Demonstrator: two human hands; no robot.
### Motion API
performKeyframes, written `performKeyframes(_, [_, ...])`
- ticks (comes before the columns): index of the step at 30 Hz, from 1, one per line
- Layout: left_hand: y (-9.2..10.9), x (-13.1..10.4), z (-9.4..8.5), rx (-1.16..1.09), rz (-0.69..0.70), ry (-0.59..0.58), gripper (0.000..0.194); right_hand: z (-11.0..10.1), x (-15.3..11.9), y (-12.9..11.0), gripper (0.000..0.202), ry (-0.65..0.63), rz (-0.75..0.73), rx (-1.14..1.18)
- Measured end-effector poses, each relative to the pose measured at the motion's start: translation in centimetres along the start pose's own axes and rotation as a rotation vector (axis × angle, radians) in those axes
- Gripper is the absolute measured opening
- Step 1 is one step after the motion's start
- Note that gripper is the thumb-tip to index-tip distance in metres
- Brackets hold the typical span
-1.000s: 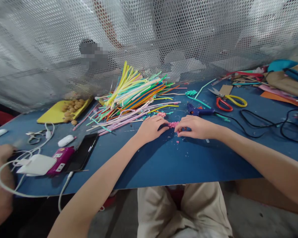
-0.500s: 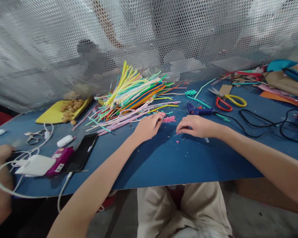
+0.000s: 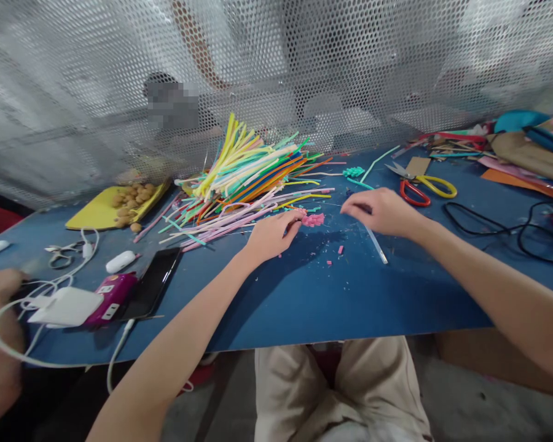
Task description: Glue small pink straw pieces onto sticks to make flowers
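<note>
My left hand is closed on a fluffy pink piece, which sticks out to the right of its fingertips. To the right, my right hand is raised over the blue table, fingers bent together; what they hold, if anything, is hidden. A clear stick shows below this hand. The dark blue glue gun is mostly hidden behind it. Small pink bits lie between the hands.
A heap of colourful fuzzy stems stands behind my left hand. Scissors and a teal fuzzy piece lie behind my right. Left are a phone, a white charger, beads and another person's arm.
My right hand has moved right and up, over the glue gun. More of the clear stick shows below it, and another pink bit lies on the table. My left hand has barely moved.
</note>
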State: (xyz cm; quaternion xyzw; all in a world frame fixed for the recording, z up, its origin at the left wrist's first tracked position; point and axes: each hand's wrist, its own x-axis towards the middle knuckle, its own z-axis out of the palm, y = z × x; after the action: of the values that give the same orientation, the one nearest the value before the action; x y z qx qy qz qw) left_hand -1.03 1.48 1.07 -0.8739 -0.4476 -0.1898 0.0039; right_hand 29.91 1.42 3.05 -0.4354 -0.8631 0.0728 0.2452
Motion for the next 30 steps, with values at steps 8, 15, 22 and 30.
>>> performKeyframes(8, [-0.5, -0.1, 0.2, -0.022, 0.039, -0.002, 0.035, -0.9, -0.5, 6.3, 0.054, -0.161, 0.150, -0.382])
performKeyframes(15, [-1.0, -0.1, 0.5, -0.097, 0.112, -0.023, 0.036, 0.6, -0.1, 7.3, 0.046, -0.213, 0.205, -0.367])
performKeyframes(22, [-1.2, 0.0, 0.7, -0.096, 0.135, -0.052, 0.037, 0.6, 0.0, 6.8, 0.044, -0.168, 0.263, -0.338])
performKeyframes(30, [-1.2, -0.1, 0.7, -0.041, 0.114, -0.072, 0.036, -0.3, 0.3, 5.1, 0.027, -0.020, 0.294, -0.204])
